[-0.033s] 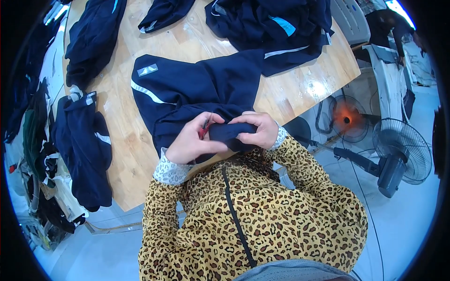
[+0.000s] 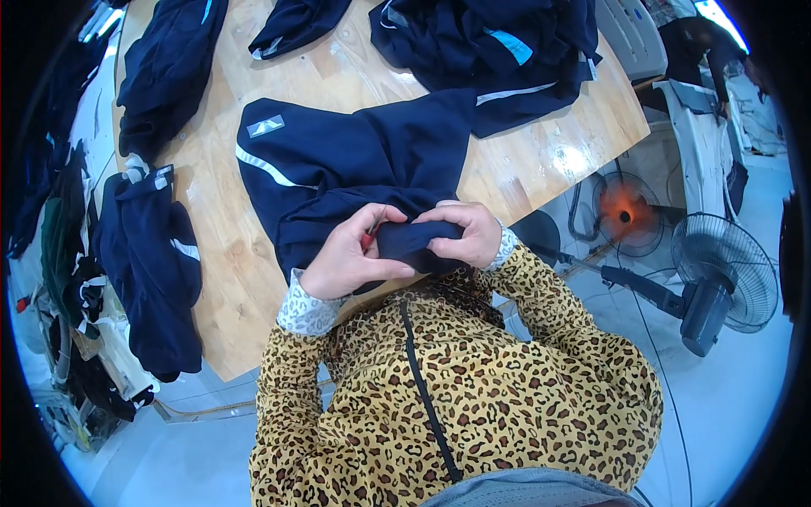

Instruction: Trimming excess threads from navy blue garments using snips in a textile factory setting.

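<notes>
A navy garment (image 2: 355, 148) with a white stripe and a small pale patch lies across the near part of the table, its near end gathered toward my body. My left hand (image 2: 346, 253) grips a fold of it between thumb and fingers. Tucked in the same hand is a small red-handled tool (image 2: 367, 240), mostly hidden by the fingers, so its kind is unclear. On the other side of the fold, my right hand (image 2: 469, 234) pinches the cloth with thumb on top, stretching it in a band between both hands.
More navy garments lie on the wooden table (image 2: 228, 253): a heap (image 2: 490, 51) at the far right, others along the left. At right stand a grey fan (image 2: 718, 279) and another fan with an orange centre (image 2: 625, 215). Someone in dark clothes (image 2: 697, 51) is at far right.
My left hand has shifted very slightly, and less of the red-handled tool shows between its fingers. The right hand and the garment look the same.
</notes>
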Motion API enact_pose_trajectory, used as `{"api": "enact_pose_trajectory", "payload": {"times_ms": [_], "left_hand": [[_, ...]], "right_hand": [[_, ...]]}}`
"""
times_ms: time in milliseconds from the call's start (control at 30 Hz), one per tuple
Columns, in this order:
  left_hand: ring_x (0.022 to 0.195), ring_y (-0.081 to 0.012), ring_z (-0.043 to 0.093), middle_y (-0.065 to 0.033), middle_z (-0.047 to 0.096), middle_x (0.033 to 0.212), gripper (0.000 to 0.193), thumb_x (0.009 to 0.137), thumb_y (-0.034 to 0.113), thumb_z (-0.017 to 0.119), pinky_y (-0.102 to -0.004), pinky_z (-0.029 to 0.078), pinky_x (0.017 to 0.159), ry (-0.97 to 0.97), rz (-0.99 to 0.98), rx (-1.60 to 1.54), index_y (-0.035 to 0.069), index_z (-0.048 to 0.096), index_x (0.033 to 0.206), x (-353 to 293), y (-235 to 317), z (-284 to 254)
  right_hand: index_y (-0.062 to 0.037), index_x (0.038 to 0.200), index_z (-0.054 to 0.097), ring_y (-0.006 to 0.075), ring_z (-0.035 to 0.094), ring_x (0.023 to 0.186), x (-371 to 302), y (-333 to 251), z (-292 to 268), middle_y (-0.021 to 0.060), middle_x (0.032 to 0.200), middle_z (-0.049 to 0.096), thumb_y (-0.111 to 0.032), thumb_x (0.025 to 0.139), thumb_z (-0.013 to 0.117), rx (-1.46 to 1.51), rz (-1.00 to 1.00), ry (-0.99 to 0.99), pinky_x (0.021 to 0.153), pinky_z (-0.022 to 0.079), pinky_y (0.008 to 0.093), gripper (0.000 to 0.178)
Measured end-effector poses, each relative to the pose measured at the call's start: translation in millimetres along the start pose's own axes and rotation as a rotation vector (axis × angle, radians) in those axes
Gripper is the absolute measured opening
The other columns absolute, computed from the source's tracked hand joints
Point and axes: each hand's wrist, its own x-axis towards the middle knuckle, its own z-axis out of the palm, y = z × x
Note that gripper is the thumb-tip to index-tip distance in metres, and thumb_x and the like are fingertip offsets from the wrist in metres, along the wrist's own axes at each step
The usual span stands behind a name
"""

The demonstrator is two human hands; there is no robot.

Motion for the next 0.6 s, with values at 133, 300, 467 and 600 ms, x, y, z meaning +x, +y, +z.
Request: {"api": "enact_pose_trajectory", "payload": {"times_ms": [133,300,467,600], "left_hand": [[0.06,-0.0012,0.043,0.0038,0.054,0.076,0.034,0.07,0.007,0.073,-0.0164,0.037,0.052,0.086,0.065,0.305,0.003,0.059,0.101,1,-3,4],[0.059,-0.0024,0.043,0.0007,0.054,0.068,0.025,0.071,0.01,0.071,-0.0182,0.037,0.051,0.138,0.09,0.28,0.001,0.063,0.093,7,-22,0],[0.059,-0.0023,0.043,-0.0016,0.053,0.063,0.025,0.072,0.013,0.071,-0.0196,0.037,0.052,0.099,0.026,0.449,0.0,0.063,0.092,9,-15,-2],[0.061,-0.0025,0.044,0.002,0.053,0.067,0.026,0.072,0.012,0.072,-0.0178,0.037,0.053,0.117,0.042,0.24,-0.001,0.061,0.092,10,-15,2]], "right_hand": [[-0.0011,0.096,0.064,0.0184,0.057,0.076,-1,3,0,0.008,0.085,0.058,-0.01,0.071,0.066,0.01,0.082,-0.052,0.07,0.045,0.0275,0.026],[-0.0015,0.104,0.06,0.0237,0.051,0.099,3,-12,15,0.0128,0.107,0.05,-0.013,0.07,0.07,-0.1,-0.128,0.082,0.088,0.04,0.0319,0.037],[-0.0002,0.103,0.062,0.0232,0.054,0.101,1,-6,21,0.0128,0.106,0.057,-0.009,0.071,0.073,-0.033,-0.094,0.117,0.09,0.041,0.0324,0.035],[-0.0005,0.098,0.065,0.019,0.06,0.086,1,-3,24,0.0102,0.093,0.061,-0.004,0.072,0.071,0.083,-0.101,0.214,0.077,0.047,0.0282,0.027]]}}
